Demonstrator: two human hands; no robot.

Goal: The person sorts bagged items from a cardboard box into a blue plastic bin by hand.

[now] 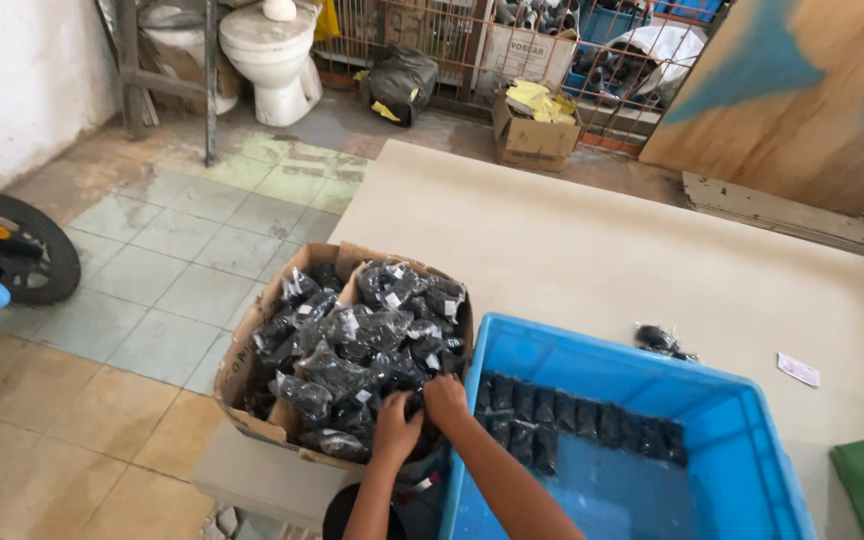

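Hands meet at the near edge of the cardboard box (252,370): the left hand (395,428) is curled down among the small black packets (362,340) heaped inside it, fingers closed around one or more of them, and the right hand (446,398) is bent over the same heap just beside it, its fingers buried among the packets so that I cannot tell whether it grips any. The box sits at the near left corner of the pale surface (572,240), overhanging the edge. Touching its right side stands a blue plastic crate (742,470), with a row of black packets (572,425) laid along its floor. Beyond the crate, one loose packet (662,341) and a small paper slip (798,369) lie on the surface.
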